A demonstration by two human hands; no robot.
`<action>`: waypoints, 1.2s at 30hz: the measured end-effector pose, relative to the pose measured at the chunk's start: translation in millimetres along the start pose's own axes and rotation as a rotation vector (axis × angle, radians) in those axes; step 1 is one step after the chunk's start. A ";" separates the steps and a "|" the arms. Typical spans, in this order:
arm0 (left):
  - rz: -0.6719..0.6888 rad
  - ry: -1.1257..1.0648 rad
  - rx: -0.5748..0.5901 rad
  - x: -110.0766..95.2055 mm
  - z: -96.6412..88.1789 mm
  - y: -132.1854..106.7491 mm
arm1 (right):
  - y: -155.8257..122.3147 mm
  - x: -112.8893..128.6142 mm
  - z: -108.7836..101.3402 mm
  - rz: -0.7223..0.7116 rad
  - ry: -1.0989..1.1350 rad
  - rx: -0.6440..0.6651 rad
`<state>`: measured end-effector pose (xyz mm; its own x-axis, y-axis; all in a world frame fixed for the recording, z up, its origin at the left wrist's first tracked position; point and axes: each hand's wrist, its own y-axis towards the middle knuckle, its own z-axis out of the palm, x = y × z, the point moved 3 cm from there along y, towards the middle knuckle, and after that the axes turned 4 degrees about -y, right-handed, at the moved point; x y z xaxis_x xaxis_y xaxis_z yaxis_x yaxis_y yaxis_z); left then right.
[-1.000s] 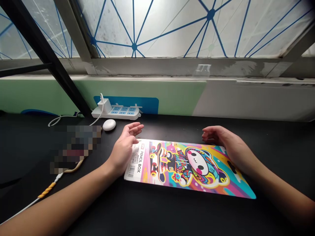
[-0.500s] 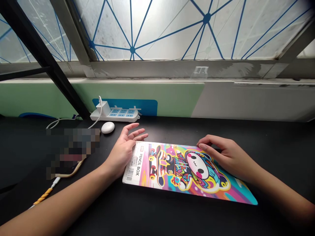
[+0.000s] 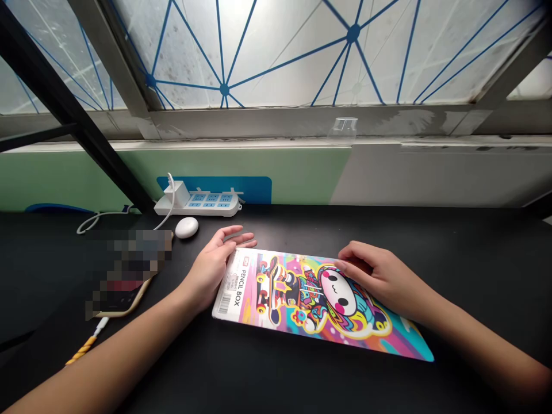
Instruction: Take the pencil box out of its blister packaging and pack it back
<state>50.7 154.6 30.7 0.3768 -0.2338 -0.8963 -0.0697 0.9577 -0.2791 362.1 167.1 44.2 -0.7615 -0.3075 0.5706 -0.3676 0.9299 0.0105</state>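
A colourful pencil box [image 3: 302, 299] lies flat on the black table, its front printed with a cartoon figure on a skateboard. The lettering and barcode are at its left end and read sideways. My left hand [image 3: 215, 261] rests against that left end, thumb at the far corner and fingers stretched out past it, apart. Along the far edge, my right hand [image 3: 379, 273] has its thumb on the printed face and its fingers bent over the edge, closed on the box. The right fingertips are partly hidden behind it.
Beyond my left hand are a small white rounded case [image 3: 187, 227] and a white power strip [image 3: 202, 202] with a plugged-in charger. A blurred-out phone [image 3: 140, 296] with a cable [image 3: 81, 349] lies by my left forearm. A black slanted bar [image 3: 86, 126] rises at the left.
My right hand has shifted slightly left along the far edge of the box. The left fingers are a little lower and straighter. The whole view has moved slightly.
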 end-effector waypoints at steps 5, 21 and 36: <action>-0.007 -0.082 -0.070 -3.4 -0.6 1.1 | -0.8 -2.5 -0.3 -0.053 -0.025 -0.035; 0.193 -0.030 0.068 1.5 0.5 -6.7 | -1.9 0.2 -24.3 -0.219 -0.169 -0.341; 0.497 0.052 0.068 -10.1 2.4 -19.6 | -23.3 19.5 -35.5 -0.440 -0.370 -0.635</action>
<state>50.5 138.6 46.1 0.2670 0.2468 -0.9316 -0.1676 0.9638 0.2073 374.7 146.6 84.2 -0.7855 -0.6101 0.1034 -0.3859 0.6136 0.6889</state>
